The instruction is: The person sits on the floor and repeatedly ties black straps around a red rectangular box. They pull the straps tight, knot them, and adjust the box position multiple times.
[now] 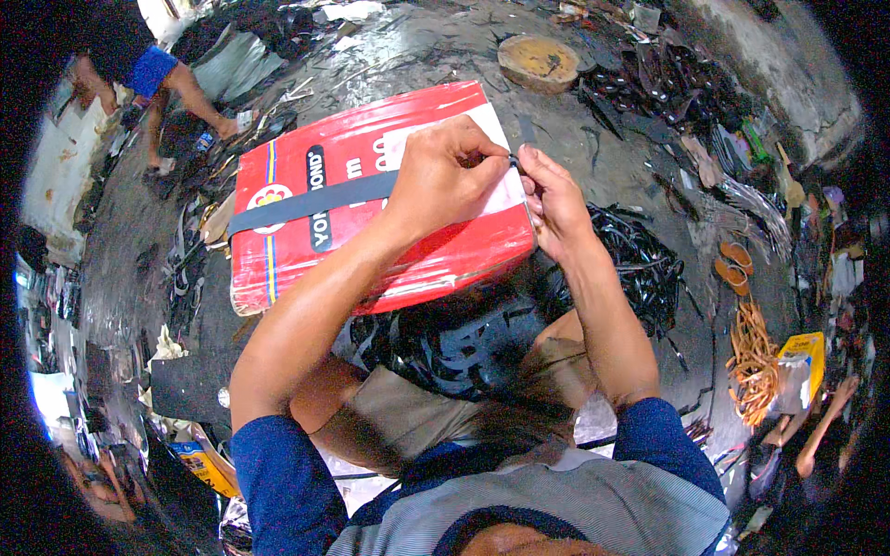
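Note:
A red cardboard box (436,255) with shiny sides and a white patch sits in front of me, a little above my knees. A flat black strap (315,206) runs along its top face and passes under my left wrist. At the box's right edge my left hand (447,176) pinches the strap's dark end between thumb and finger. My right hand (559,206) meets it there, its thumb and fingers closed on the same strap. Part of the strap is hidden by my fingers. The box's underside is out of sight.
Black strips (630,269) lie in a heap right of the box. Beyond stands a round wooden block (538,63). Orange sandals (734,267) and a bundle of tan strips (753,361) lie to the right. A person in blue shorts (151,71) is at the far left.

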A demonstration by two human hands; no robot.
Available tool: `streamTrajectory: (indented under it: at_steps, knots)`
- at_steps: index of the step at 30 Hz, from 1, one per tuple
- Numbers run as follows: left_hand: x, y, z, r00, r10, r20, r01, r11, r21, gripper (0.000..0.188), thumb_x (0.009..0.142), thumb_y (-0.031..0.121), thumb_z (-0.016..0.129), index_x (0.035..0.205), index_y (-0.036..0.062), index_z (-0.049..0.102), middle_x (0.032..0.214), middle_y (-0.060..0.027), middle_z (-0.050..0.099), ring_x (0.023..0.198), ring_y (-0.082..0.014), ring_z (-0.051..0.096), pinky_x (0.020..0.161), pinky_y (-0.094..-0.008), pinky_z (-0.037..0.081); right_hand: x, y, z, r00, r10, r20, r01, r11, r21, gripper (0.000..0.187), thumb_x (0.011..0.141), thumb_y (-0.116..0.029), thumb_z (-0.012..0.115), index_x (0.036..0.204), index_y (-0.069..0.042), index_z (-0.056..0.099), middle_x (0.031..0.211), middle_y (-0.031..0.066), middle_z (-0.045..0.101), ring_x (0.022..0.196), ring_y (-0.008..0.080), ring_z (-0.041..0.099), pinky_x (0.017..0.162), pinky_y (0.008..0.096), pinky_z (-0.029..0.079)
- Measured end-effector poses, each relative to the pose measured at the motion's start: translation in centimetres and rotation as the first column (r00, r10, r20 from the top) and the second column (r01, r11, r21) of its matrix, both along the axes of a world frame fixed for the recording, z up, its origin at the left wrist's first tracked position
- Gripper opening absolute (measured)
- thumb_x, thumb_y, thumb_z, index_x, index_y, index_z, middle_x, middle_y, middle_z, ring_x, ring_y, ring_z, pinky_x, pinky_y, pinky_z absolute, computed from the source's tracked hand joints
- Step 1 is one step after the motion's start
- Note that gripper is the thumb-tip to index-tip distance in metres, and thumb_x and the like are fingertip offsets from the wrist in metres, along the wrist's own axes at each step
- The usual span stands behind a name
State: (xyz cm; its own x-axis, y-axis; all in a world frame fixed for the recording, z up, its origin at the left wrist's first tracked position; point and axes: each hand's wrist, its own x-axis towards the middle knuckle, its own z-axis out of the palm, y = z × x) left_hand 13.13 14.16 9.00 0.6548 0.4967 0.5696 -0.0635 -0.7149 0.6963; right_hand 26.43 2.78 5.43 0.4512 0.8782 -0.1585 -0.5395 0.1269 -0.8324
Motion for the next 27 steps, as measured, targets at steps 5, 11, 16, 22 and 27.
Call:
streamTrajectory:
  at_steps: [5,11,16,22,27]
  knots:
    - [0.0,0.3,-0.2,1.0,0.004,0.007,-0.003,1.0,-0.021,0.008,0.081,0.009,0.075,0.083,0.0016,0.077,0.08,-0.0092,0.071,0.072,-0.017,0.068,0.067,-0.0316,0.054,1.6,0.8,3.5,0.928,0.045,0.37,0.003,0.992,-0.128,0.043,0.099,-0.055,0.058,0.094,-0.013,0.059,0.069,-0.0016,0.054,0.051,0.0084,0.047,0.042,0.0238,0.034]
    - [-0.1,0.4,-0.6,0.999,0.021,0.046,-0.02,1.0,-0.022,0.007,0.078,0.006,0.075,0.082,-0.0001,0.077,0.076,-0.0086,0.069,0.066,-0.0138,0.066,0.061,-0.0289,0.053,1.3,4.5,5.1,0.051,-0.012,0.999,0.398,0.917,-0.009,0.04,0.099,-0.035,0.058,0.093,0.003,0.068,0.094,0.0268,0.07,0.09,0.0442,0.068,0.081,0.052,0.051]
    - [0.0,0.3,-1.0,1.0,0.005,0.011,-0.004,0.995,-0.101,0.008,0.079,0.005,0.075,0.084,0.0002,0.077,0.079,-0.0073,0.07,0.068,-0.0116,0.066,0.062,-0.0268,0.053,3.0,5.1,-1.8,0.367,-0.197,0.909,0.374,0.926,0.05,0.031,0.098,-0.026,0.062,0.095,0.003,0.068,0.095,0.0264,0.071,0.092,0.0427,0.07,0.081,0.0481,0.052]
    - [0.4,0.6,-0.8,1.0,-0.007,-0.019,0.004,0.991,-0.132,0.008,0.079,0.005,0.074,0.085,-0.0003,0.077,0.08,-0.0069,0.071,0.071,-0.0111,0.067,0.064,-0.0263,0.054,4.9,4.8,-16.1,0.514,-0.149,0.845,0.37,0.927,-0.062,0.031,0.097,-0.027,0.064,0.092,0.003,0.067,0.087,0.0235,0.071,0.081,0.0389,0.069,0.074,0.0467,0.052]
    - [0.8,0.8,-0.8,0.999,-0.01,-0.037,0.004,0.989,-0.145,0.007,0.08,0.005,0.074,0.084,-0.0006,0.077,0.081,-0.0067,0.071,0.072,-0.0108,0.067,0.065,-0.0259,0.054,5.4,2.6,-29.2,0.465,-0.115,0.878,0.487,0.861,-0.145,0.031,0.096,-0.027,0.065,0.085,0.002,0.065,0.081,0.0218,0.069,0.075,0.0378,0.067,0.069,0.0487,0.05]
